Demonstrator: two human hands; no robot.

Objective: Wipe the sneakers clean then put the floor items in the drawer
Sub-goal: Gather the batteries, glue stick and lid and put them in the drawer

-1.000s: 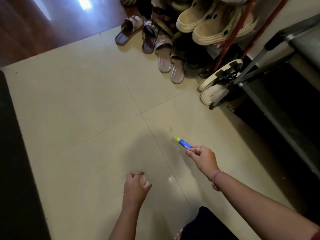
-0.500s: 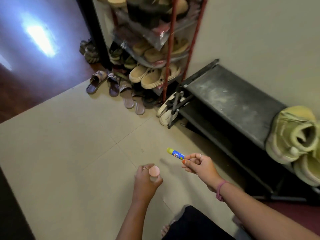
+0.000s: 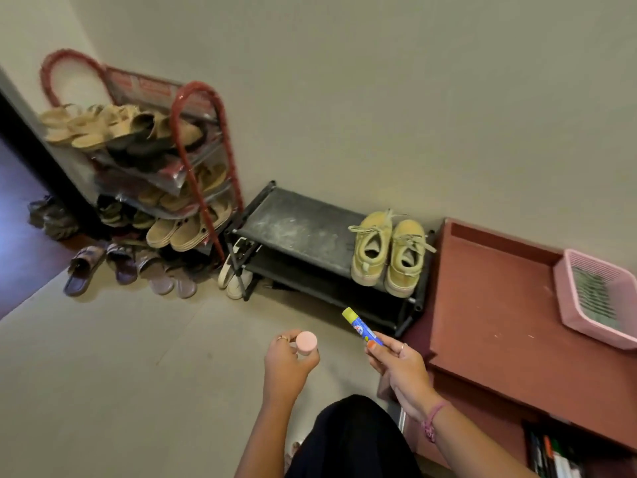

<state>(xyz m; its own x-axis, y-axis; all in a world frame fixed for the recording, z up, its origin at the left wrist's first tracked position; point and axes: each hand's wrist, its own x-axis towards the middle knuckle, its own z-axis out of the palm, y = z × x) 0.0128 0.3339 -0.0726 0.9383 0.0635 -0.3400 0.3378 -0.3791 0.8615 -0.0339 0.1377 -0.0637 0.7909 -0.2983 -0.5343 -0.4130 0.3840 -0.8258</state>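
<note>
Two hands, one small floor item in each, raised above the tiled floor before the shoe racks.

The left hand curls round one small container with a round pink cap; the right hand pinches one blue stick with a yellow end between thumb and fingers, its yellow end pointing up and away. Beyond them stands one low black rack with two shelves, bearing one pair of yellowish sneakers side by side at its right end, against the wall. Just right of it is one reddish cabinet with one pink basket on top. To the left, one red-framed rack holds many sandals, too crowded to count, and four slippers lie on the floor at its foot.
</note>
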